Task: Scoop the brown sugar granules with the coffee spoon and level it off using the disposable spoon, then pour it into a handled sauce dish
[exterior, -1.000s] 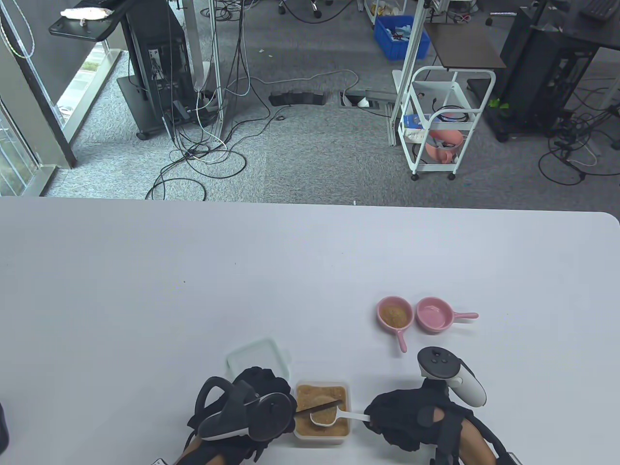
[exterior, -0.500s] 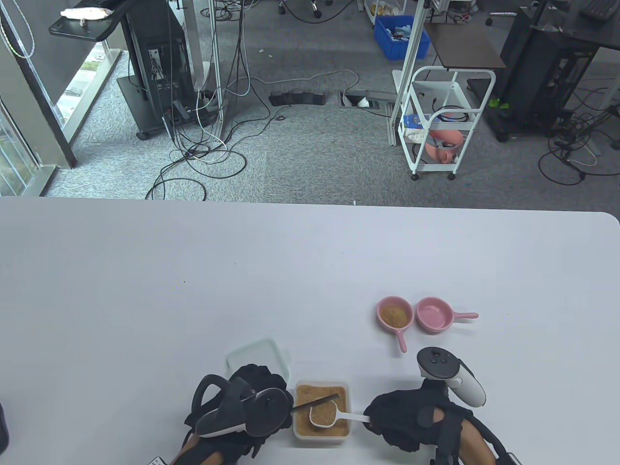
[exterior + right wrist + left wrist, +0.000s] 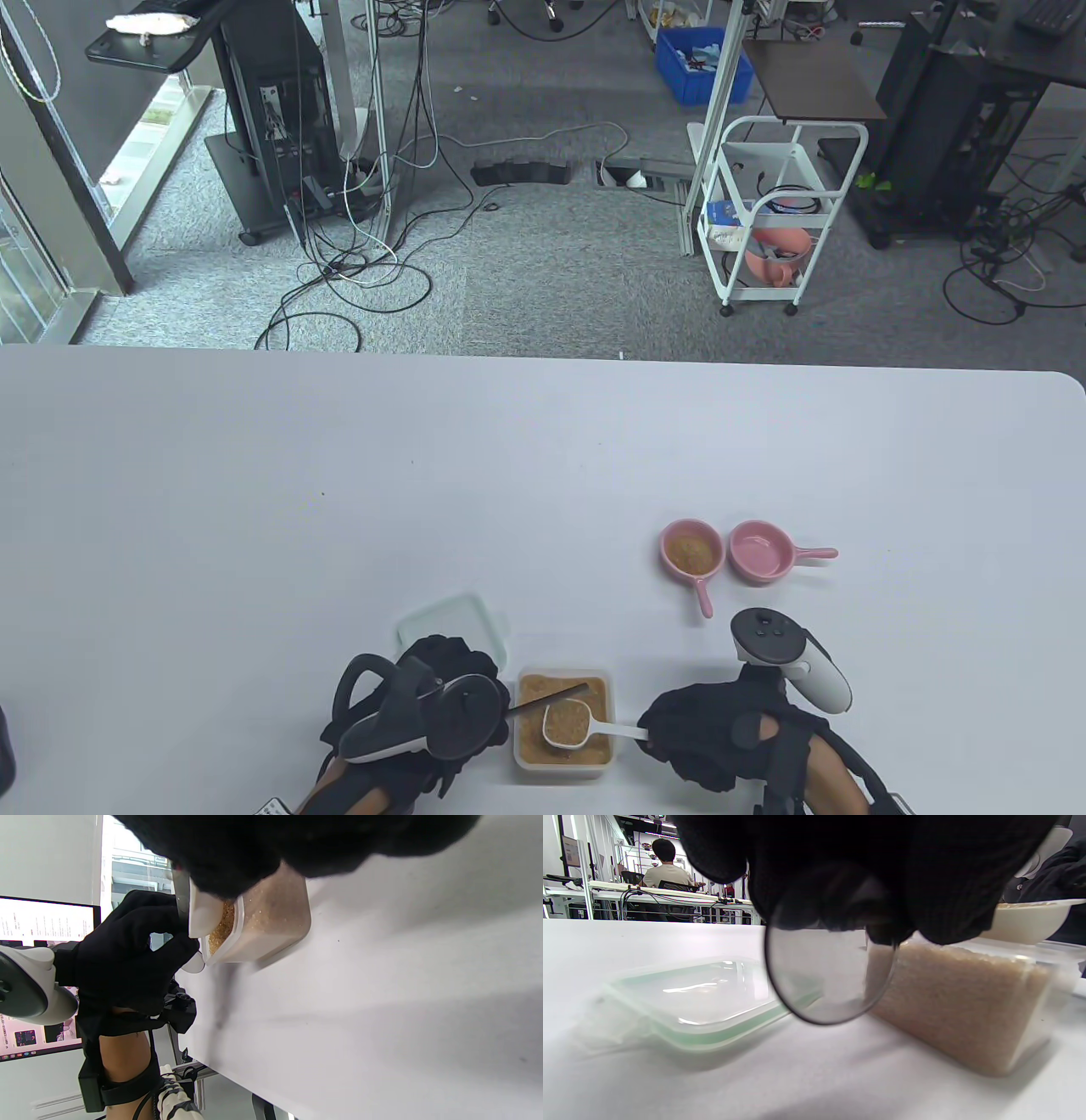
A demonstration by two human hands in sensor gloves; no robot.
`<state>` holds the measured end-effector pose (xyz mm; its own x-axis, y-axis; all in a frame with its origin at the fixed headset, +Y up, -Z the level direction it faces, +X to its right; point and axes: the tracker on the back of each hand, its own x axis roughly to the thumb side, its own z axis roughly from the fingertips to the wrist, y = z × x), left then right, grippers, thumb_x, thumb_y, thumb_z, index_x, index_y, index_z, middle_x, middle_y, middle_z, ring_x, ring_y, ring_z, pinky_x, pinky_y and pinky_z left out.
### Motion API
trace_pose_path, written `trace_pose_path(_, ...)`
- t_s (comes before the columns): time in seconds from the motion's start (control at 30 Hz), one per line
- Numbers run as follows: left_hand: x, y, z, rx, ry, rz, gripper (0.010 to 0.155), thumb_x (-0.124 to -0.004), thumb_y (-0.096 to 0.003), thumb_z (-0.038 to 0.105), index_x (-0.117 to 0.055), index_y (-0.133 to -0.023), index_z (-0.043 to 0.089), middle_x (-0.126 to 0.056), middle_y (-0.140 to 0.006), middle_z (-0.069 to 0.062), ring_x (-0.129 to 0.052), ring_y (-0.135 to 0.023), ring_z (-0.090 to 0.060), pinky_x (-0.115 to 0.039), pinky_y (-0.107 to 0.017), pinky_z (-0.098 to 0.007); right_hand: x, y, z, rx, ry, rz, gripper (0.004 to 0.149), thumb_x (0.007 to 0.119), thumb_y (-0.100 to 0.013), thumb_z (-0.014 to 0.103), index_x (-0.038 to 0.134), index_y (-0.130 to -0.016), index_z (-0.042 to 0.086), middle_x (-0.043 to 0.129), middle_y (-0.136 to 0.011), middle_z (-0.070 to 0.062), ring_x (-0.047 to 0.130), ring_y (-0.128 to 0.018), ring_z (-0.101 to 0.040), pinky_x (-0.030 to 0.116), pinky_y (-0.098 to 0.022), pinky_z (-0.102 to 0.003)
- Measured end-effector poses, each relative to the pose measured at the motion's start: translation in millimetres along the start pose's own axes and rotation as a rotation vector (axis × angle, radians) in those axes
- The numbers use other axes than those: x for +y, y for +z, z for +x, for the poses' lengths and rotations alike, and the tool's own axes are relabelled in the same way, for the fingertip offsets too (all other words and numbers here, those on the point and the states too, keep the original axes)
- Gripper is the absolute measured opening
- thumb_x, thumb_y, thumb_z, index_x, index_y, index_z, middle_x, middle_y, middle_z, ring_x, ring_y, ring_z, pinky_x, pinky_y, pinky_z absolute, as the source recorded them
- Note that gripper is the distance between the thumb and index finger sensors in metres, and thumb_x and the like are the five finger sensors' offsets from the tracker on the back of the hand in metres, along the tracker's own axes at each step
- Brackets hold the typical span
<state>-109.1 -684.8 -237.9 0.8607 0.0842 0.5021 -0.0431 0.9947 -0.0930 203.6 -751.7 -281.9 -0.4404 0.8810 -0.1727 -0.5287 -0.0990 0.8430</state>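
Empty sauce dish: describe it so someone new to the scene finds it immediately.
On the white table, look at its right half, beyond the right hand, for two small pink handled dishes side by side. The empty sauce dish is the right one, handle pointing right; its neighbour already holds brown sugar and has its handle towards the person.

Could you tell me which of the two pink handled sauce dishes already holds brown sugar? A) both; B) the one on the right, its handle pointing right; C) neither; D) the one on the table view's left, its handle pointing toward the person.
D: the left sauce dish shows brown granules inside, while the right sauce dish shows only bare pink.
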Motion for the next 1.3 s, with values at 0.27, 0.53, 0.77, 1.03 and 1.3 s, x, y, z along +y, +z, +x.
trace_pose_path(0.27, 0, 0, -2, 0.011, 0.006, -0.007, 0.040, -0.086, -0.0396, 0.058, -0.092, -0.076, 0.043, -0.090, -0.081, 0.020, -0.092, -0.084, -0.013, -0.067, -0.080, -0.047, 0, 1, 0, -0.004, -0.003, -0.002, 0.043, 0.073, -0.052, 0.037, 0.083, -0.084, 0.010, 0.095, -0.040, 0.005, 0.092, -0.015, -0.019, 0.079, -0.036, -0.049)
trace_pose_path(0.53, 2, 0, -6, 0.024, 0.019, -0.010, 0.040, -0.086, -0.0398, 0.058, -0.092, -0.076, 0.043, -0.090, -0.082, 0.019, -0.092, -0.084, -0.013, -0.067, -0.080, -0.047, -1, 1, 0, -0.002, -0.001, -0.009, 0.043, 0.073, -0.052, 0.037, 0.083, -0.084, 0.010, 0.095, -0.040, 0.005, 0.092, -0.015, -0.019, 0.079, -0.036, -0.049)
trace_pose_path(0.77, 5, 1, -13, 0.043, 0.044, 0.013, 0.040, -0.086, -0.0401, 0.058, -0.092, -0.077, 0.043, -0.089, -0.082, 0.019, -0.092, -0.084, -0.013, -0.067, -0.080, -0.047, -2, 2, 1, -0.001, 0.001, -0.015, 0.043, 0.073, -0.052, 0.037, 0.083, -0.084, 0.010, 0.095, -0.040, 0.005, 0.092, -0.015, -0.019, 0.079, -0.036, -0.049)
trace_pose_path(1.03, -1, -2, -15, 0.061, 0.008, -0.048, 0.040, -0.085, -0.0402, 0.058, -0.092, -0.077, 0.043, -0.090, -0.082, 0.019, -0.092, -0.084, -0.013, -0.067, -0.079, -0.047, -3, 3, 1, -0.002, 0.001, -0.024, 0.043, 0.073, -0.052, 0.038, 0.083, -0.084, 0.010, 0.095, -0.040, 0.005, 0.092, -0.015, -0.019, 0.079, -0.036, -0.049)
trace_pose_path(1.3, 1, -1, -16, 0.065, 0.017, -0.038, 0.040, -0.085, -0.0401, 0.058, -0.092, -0.077, 0.043, -0.090, -0.082, 0.019, -0.093, -0.084, -0.013, -0.068, -0.079, -0.047, -3, 3, 1, -0.003, 0.004, -0.023, 0.043, 0.073, -0.052, 0.038, 0.083, -0.084, 0.010, 0.095, -0.040, 0.004, 0.092, -0.015, -0.019, 0.079, -0.036, -0.049)
